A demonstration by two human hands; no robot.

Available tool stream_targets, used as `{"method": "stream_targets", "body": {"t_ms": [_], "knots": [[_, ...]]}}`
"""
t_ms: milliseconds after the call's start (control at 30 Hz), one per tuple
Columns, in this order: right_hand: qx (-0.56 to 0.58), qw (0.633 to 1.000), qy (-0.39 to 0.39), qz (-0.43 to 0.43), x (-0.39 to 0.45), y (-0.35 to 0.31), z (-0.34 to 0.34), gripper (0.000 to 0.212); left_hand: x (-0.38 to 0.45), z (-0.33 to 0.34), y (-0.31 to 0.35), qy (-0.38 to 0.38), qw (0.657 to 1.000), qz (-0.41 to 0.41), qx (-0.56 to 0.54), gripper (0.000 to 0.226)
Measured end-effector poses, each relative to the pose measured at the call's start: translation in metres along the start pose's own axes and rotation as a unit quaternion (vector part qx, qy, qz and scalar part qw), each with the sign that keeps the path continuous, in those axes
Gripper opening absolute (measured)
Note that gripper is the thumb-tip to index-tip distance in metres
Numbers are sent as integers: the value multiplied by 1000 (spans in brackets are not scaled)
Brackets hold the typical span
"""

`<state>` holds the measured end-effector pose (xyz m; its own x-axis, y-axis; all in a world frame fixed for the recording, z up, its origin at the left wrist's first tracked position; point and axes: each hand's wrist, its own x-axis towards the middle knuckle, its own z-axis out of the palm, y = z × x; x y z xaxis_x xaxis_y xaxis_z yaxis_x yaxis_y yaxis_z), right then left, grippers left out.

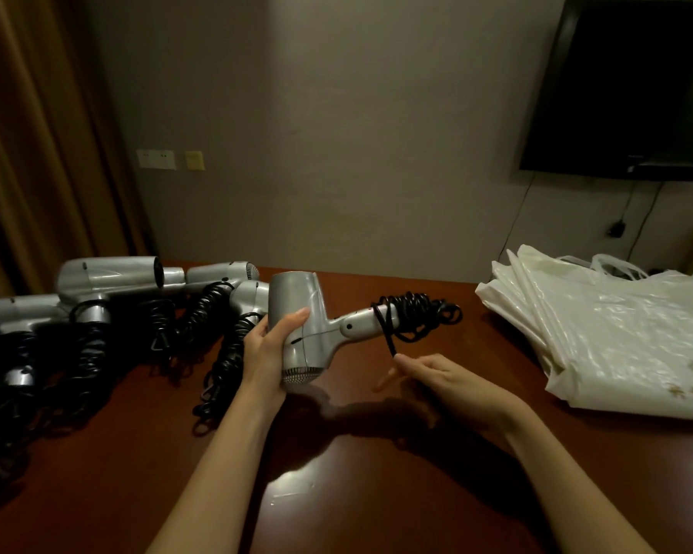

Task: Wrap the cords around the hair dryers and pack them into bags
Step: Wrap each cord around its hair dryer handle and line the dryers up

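From the head camera I see my left hand (271, 351) wrapped round the barrel of a silver hair dryer (303, 333), thumb on the near side and fingers curled behind it, holding it above the dark red-brown table (337, 473). The dryer's grille end points down toward me and its handle sticks out to the right. A black coiled cord (417, 317) is bunched in loops around the outer end of that handle, and one strand runs down from the coils to my right hand (437, 377). The right hand sits just below and right of the handle, fingers drawn together on the strand's end; the fingertips are motion-blurred, so I cannot tell exactly how the pinch is made. On the left of the table lies a heap of other silver dryers (113, 279) with their black coiled cords (201, 325) tangled across the surface, touching one another. To the right, well apart from the dryer in hand, rests a stack of whitish plastic bags (617, 337), flat on the table edge. On the wall behind hang a dark screen (633, 86) and a pair of pale socket plates (157, 158); a brown curtain (29, 133) fills the left side.
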<state>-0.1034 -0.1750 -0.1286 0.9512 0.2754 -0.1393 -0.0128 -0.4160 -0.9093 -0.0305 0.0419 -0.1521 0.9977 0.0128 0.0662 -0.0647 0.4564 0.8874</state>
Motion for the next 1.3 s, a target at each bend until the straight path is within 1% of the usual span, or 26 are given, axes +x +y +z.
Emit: {"method": "stream_targets", "body": {"t_ms": [67, 100, 133, 167, 200, 233, 267, 300, 367, 400, 467, 500, 567, 633, 700, 733, 767, 800, 867, 900, 967, 1033, 1100, 1167, 1233, 1300], "knots": [[10, 998, 36, 41, -4, 0, -3, 38, 0, 0, -1, -27, 999, -17, -2, 70], [2, 997, 37, 65, -8, -5, -2, 39, 1, 1, -2, -43, 999, -26, -4, 69], [-15, 997, 57, 50, -3, 8, -10, 42, -1, 2, -2, -63, 997, -40, -7, 66], [-51, 996, 39, 56, -2, 16, -15, 44, -2, 3, -1, -85, 995, -55, -9, 60], [-85, 993, 50, 69, -2, 24, -20, 44, -3, 4, -1, -106, 992, -72, -12, 52], [-91, 990, 52, 91, 2, 40, -30, 38, -5, 4, 0, -125, 988, -92, -9, 44], [-93, 988, 65, 104, -2, 39, -29, 26, -7, 5, 1, -144, 983, -112, -3, 41], [-62, 989, 76, 112, -5, 32, -26, 21, -8, 4, 1, -159, 979, -128, 6, 40], [46, 995, 49, 69, -7, 26, -25, 27, -9, 0, 1, -185, 971, -148, 25, 41], [55, 996, 34, 59, -8, 19, -26, 31, -11, -1, 1, -197, 967, -155, 42, 39], [14, 998, -50, 23, -8, 10, -31, 20, -16, 1, 1, -215, 961, -158, 76, 25], [-14, 998, -66, 16, -9, 7, -32, 22, -18, 3, 0, -224, 958, -152, 95, 23], [-92, 995, -16, 29, -5, 10, -35, 33, -20, 6, 2, -244, 951, -132, 136, 32], [-156, 984, 88, 11, 1, 9, -29, 42, -19, 8, 1, -256, 945, -97, 180, 53], [-216, 954, 204, -32, 7, 3, -20, 47, -17, 10, -3, -242, 948, -54, 199, 63], [-248, 938, 240, -44, 8, 1, -17, 46, -16, 11, -5, -222, 954, -32, 200, 63], [-270, 927, 254, -57, 7, -3, -14, 42, -15, 12, -7, -201, 959, -7, 200, 63], [-284, 923, 250, -69, 6, -8, -12, 36, -14, 11, -7, -177, 963, 20, 203, 62], [-274, 937, 205, -63, 0, -16, -9, 24, -10, 9, -9, -128, 968, 61, 206, 62], [-258, 948, 177, -60, 0, -16, -5, 21, -8, 7, -11, -104, 971, 73, 203, 61], [-194, 970, 137, -50, 5, -13, 2, 24, -7, 6, -12, -64, 974, 83, 199, 51], [-126, 983, 122, -51, 9, -8, 8, 28, -7, 7, -14, -21, 978, 81, 190, 38], [-65, 989, 121, -56, 12, -3, 9, 29, -7, 7, -16, 13, 985, 73, 157, 32], [-1, 993, 107, -50, 11, -2, 6, 25, -7, 7, -17, 33, 990, 59, 120, 27], [50, 995, 79, -32, 11, 0, 6, 23, -8, 6, -16, 49, 995, 36, 80, 26], [83, 995, 49, -13, 12, 4, 5, 25, -7, 7, -15, 60, 998, 10, 34, 33]]}}
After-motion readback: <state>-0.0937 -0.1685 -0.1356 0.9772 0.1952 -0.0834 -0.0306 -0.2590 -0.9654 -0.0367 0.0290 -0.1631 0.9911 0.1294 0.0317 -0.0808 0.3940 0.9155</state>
